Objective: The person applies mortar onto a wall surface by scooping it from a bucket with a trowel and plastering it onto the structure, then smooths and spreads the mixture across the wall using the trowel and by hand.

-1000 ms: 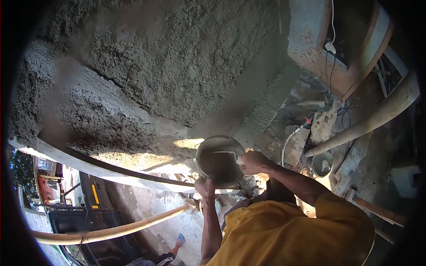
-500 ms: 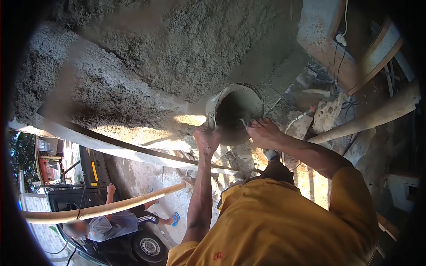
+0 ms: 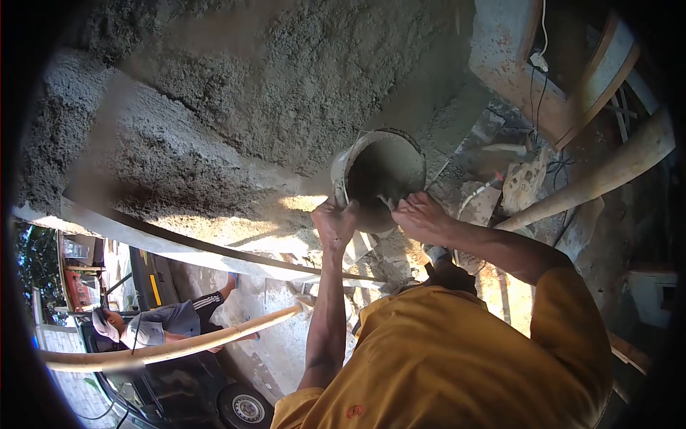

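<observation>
A cement-smeared bucket (image 3: 346,166) is tipped so that its dark mouth faces up towards me, beside the rough wet mortar (image 3: 286,93). My left hand (image 3: 334,223) is closed around the bucket's near left rim. Over the near right part of the mouth is my right hand (image 3: 421,217), its fingers closed. A small pale tip shows by those fingers, but what they hold is hard to make out. The inside of the bucket is in deep shadow.
A long curved edge (image 3: 214,247) borders the mortar. Bamboo poles (image 3: 236,336) (image 3: 593,179) slant in from both sides. Broken rubble (image 3: 525,179) lies at right. At lower left, a person in a cap (image 3: 168,325) walks by a dark vehicle (image 3: 186,390).
My right hand has shifted slightly left over the bucket's mouth. My left hand keeps its hold. The person by the vehicle has changed position and stride.
</observation>
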`<state>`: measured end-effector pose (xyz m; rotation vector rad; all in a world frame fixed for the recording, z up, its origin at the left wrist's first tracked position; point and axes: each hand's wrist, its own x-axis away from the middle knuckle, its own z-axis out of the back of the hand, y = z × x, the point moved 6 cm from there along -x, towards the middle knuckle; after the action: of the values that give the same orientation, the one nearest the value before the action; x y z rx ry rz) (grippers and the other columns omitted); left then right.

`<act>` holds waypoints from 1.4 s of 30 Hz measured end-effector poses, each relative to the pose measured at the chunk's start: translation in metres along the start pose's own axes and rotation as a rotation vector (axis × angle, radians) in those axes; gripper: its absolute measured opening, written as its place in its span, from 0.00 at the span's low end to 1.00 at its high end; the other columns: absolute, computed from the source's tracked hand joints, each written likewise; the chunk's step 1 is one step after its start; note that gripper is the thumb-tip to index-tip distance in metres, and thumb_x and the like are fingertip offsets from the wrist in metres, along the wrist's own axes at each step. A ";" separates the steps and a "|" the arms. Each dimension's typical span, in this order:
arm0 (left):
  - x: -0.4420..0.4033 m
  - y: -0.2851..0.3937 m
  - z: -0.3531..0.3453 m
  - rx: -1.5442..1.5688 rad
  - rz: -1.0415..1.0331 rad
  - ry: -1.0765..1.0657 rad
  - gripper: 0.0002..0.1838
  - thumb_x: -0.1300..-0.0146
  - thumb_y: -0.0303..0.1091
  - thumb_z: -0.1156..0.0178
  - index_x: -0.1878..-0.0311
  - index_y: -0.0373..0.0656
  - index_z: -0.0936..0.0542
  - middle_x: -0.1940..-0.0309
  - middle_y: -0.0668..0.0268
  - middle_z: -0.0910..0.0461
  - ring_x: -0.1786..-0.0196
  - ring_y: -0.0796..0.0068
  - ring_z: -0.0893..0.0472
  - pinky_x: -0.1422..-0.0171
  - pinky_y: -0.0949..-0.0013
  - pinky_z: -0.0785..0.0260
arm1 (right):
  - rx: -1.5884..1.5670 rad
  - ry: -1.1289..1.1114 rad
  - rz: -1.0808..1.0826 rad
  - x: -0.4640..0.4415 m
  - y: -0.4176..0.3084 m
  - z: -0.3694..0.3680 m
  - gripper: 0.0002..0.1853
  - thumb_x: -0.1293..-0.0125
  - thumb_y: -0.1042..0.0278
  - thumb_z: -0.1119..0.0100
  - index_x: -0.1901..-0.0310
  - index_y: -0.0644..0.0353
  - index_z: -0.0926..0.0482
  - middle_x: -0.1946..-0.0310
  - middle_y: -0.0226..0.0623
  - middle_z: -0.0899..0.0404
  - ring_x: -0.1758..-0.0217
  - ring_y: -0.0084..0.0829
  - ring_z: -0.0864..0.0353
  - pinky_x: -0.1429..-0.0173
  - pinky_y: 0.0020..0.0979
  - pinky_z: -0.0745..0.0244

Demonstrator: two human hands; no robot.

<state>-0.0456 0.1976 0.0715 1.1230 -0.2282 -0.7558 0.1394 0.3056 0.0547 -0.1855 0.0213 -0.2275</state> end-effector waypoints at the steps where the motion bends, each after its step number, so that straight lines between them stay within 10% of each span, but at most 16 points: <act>1: -0.001 0.005 -0.003 -0.008 -0.022 0.022 0.09 0.42 0.30 0.29 0.68 0.31 0.14 0.83 0.71 0.21 0.76 0.85 0.28 0.71 0.68 0.30 | 0.100 -0.057 0.004 -0.002 -0.005 0.001 0.20 0.40 0.70 0.39 0.47 0.68 0.13 0.58 0.47 0.14 0.55 0.45 0.13 0.45 0.49 0.23; 5: 0.005 0.003 -0.012 0.015 0.001 0.007 0.20 0.42 0.30 0.29 0.48 0.27 0.13 0.85 0.73 0.30 0.78 0.86 0.35 0.74 0.70 0.36 | 0.025 0.317 -0.122 -0.018 0.022 0.057 0.22 0.39 0.71 0.38 0.44 0.71 0.16 0.56 0.52 0.11 0.51 0.47 0.10 0.49 0.48 0.18; 8: 0.004 0.004 -0.013 0.027 0.007 0.096 0.34 0.42 0.29 0.30 0.30 0.26 0.20 0.85 0.76 0.36 0.78 0.86 0.40 0.75 0.71 0.41 | -0.197 0.195 -0.296 -0.014 0.047 0.031 0.20 0.41 0.65 0.34 0.48 0.66 0.15 0.53 0.51 0.11 0.46 0.50 0.11 0.43 0.50 0.18; 15: 0.013 0.013 -0.015 0.108 -0.032 0.074 0.36 0.40 0.25 0.32 0.25 0.32 0.22 0.79 0.80 0.29 0.74 0.89 0.37 0.69 0.77 0.37 | -0.399 -0.051 -0.463 -0.004 0.039 0.058 0.21 0.28 0.54 0.36 0.49 0.67 0.18 0.47 0.58 0.14 0.36 0.55 0.16 0.29 0.50 0.23; 21: 0.007 0.020 -0.016 0.211 -0.067 0.091 0.35 0.39 0.22 0.32 0.26 0.30 0.22 0.69 0.75 0.14 0.67 0.90 0.27 0.58 0.80 0.28 | -0.530 0.090 -0.455 0.000 0.063 0.074 0.21 0.26 0.55 0.37 0.48 0.70 0.17 0.53 0.57 0.12 0.44 0.59 0.12 0.37 0.48 0.18; 27: 0.002 0.088 -0.009 0.178 -0.221 0.082 0.30 0.39 0.14 0.34 0.30 0.28 0.18 0.47 0.60 0.07 0.50 0.85 0.14 0.47 0.78 0.25 | -1.187 -0.190 -0.565 -0.008 0.119 0.080 0.17 0.22 0.55 0.37 0.57 0.65 0.17 0.73 0.41 0.19 0.77 0.28 0.22 0.74 0.33 0.24; 32: 0.002 0.073 -0.020 0.240 -0.202 -0.016 0.20 0.38 0.11 0.35 0.42 0.26 0.13 0.45 0.55 0.09 0.35 0.77 0.16 0.36 0.75 0.26 | -1.737 -0.395 -0.535 0.018 0.126 0.027 0.20 0.21 0.50 0.37 0.52 0.64 0.18 0.76 0.37 0.22 0.86 0.22 0.29 0.83 0.25 0.36; 42: 0.055 -0.018 -0.052 0.548 0.214 0.007 0.08 0.26 0.23 0.36 0.49 0.32 0.13 0.55 0.66 0.10 0.54 0.82 0.16 0.47 0.72 0.23 | -2.232 -0.305 -0.396 0.044 0.034 -0.067 0.24 0.19 0.52 0.39 0.38 0.66 0.21 0.79 0.33 0.26 0.88 0.21 0.34 0.82 0.26 0.39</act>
<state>0.0145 0.1953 0.0219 1.5875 -0.5640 -0.5068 0.1872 0.3162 -0.0178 -2.4606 -0.0777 -0.4814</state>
